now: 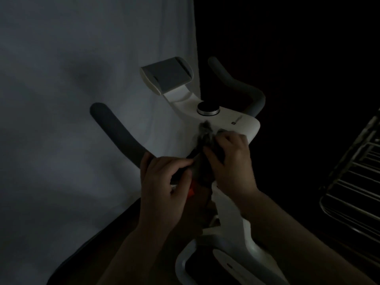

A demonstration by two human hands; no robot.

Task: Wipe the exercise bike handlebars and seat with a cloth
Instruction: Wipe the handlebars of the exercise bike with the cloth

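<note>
Dim room: a pale grey backdrop (72, 99) hangs across the left half, with darkness to the right and a wire rack (353, 182) at the far right edge. Before the backdrop stands the exercise bike (232, 229), white-framed, seen from above and behind its handlebars (115, 130). The seat is out of view.

Left to right: the left handlebar arm rises in dark padded foam; the tablet holder (166, 75) sits at the top centre; the resistance knob (208, 109) stands on the white console; the right handlebar arm curves off into shadow.

Handling, as judged: the cloth (205, 138) is light, soft and limp, so it is best bunched in the palm to keep it from slipping; the foam grips should give slightly and drag on the fabric, whereas the hard plastic console will let it slide. The bike itself is rigid and heavy and needs no steadying.

Left hand (162, 186): fingers curled around the base of the left handlebar arm, where it meets the stem, apparently pinching the cloth's lower edge too. Right hand (230, 161): fingers curled over the bunched dark cloth, pressing it to the near edge of the console just below the knob. An orange part (191, 190) shows between the wrists.
</note>
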